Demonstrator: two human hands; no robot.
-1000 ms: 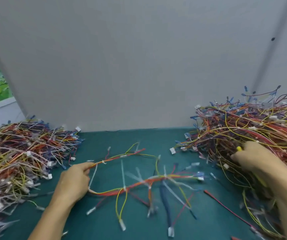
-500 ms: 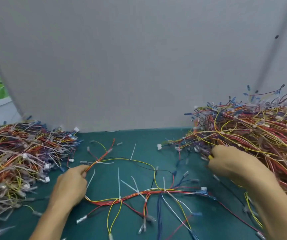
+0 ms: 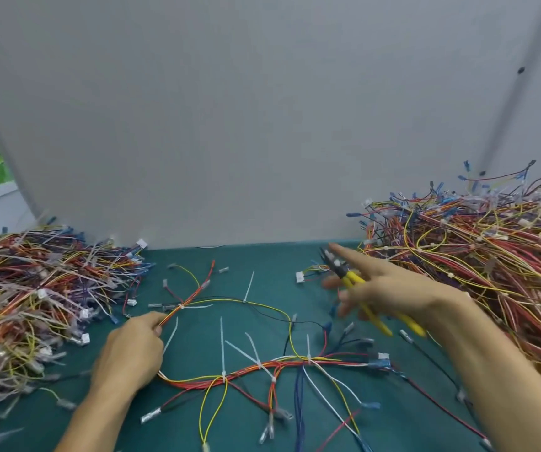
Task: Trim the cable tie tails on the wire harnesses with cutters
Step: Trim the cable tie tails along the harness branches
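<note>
One wire harness (image 3: 262, 367) of red, yellow, blue and black wires lies spread across the green mat, with several long white cable tie tails (image 3: 222, 347) sticking up from it. My left hand (image 3: 129, 353) pinches the red and yellow bundle near its left end. Over the mat at the right, my right hand (image 3: 389, 288) holds yellow-handled cutters (image 3: 357, 285), index finger stretched along them. Their dark jaws point up and left, clear of the harness.
A big heap of harnesses (image 3: 478, 262) fills the right side. Another heap (image 3: 34, 288) fills the left. The green mat (image 3: 262, 262) ends at a grey wall behind. Loose connectors lie scattered around the harness.
My right hand has come out of the right heap and moved left over the mat with the cutters now in view. The harness has spread out; my left hand keeps its hold.
</note>
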